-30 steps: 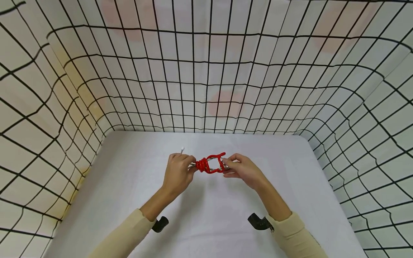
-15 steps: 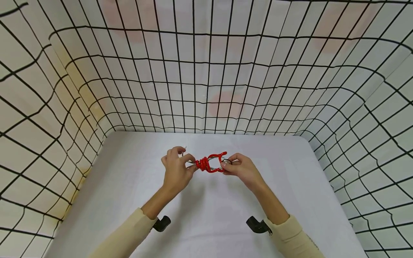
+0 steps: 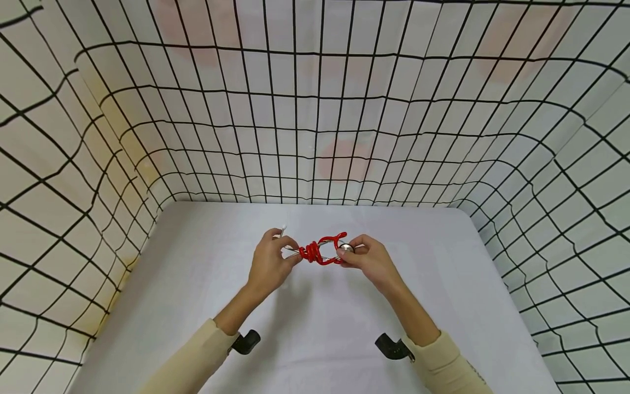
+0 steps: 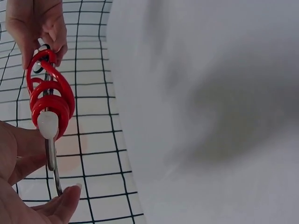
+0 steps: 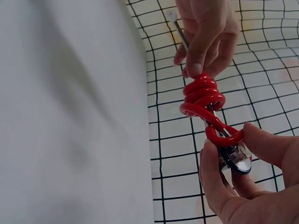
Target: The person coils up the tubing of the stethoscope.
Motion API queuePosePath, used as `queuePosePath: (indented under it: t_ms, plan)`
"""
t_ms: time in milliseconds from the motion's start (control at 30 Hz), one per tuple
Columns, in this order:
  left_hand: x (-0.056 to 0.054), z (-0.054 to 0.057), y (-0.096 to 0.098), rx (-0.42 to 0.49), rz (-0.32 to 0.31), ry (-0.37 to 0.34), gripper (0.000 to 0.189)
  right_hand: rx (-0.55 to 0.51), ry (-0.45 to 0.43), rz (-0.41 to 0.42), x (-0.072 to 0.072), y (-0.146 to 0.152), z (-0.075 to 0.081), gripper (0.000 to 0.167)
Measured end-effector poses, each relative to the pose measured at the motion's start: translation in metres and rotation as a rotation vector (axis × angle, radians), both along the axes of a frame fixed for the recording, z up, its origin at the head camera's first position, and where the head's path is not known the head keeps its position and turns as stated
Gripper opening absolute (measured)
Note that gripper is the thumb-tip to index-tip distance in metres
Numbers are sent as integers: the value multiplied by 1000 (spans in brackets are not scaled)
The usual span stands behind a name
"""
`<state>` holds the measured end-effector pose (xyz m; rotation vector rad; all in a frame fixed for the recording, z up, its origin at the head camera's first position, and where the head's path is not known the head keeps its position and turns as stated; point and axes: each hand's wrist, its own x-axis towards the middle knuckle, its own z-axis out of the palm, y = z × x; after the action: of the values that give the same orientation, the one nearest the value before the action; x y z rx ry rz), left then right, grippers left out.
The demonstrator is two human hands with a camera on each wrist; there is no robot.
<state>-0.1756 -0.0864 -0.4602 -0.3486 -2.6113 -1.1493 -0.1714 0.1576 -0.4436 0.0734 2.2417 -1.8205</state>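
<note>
A stethoscope with its red tubing (image 3: 311,251) wound in tight coils around the metal is held level above the table between both hands. My left hand (image 3: 268,262) pinches its metal ear tubes just beside the coils. One white ear tip (image 4: 48,124) points toward the left wrist camera, and an ear tube stands up past the fingers in the head view. On the other end, my right hand (image 3: 373,260) grips the round silver chestpiece (image 5: 240,160) between thumb and fingers, right by a red loop. The right fingertips partly cover the chestpiece.
A white-covered table (image 3: 315,328) lies below the hands. Black netting (image 3: 315,131) over pale cloth rises at the back and both sides. A black wrist camera (image 3: 246,342) is on the left forearm and another black camera (image 3: 392,347) on the right.
My right fingers have shifted onto the chestpiece, whose silver face has turned into view. My left fingers lifted and spread, then came partly back down. The stethoscope stays in nearly the same place.
</note>
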Motion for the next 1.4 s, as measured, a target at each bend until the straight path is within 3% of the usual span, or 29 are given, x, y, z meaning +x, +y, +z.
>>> queuePosePath:
  t_ms: [367,600,1133,1400]
  plan:
    - [4,4,0,-24,-17,27,19,5,9,6,2,3,1,31]
    - [4,7,0,-20,-18,22,18,70,38,34,2,5,-1,28]
    - [4,7,5,-8,-56,7,20,214,124,-42,5,3,-3,18]
    - [3,4,2,4,-39,-24,26,124,86,-51,3,4,-5,30]
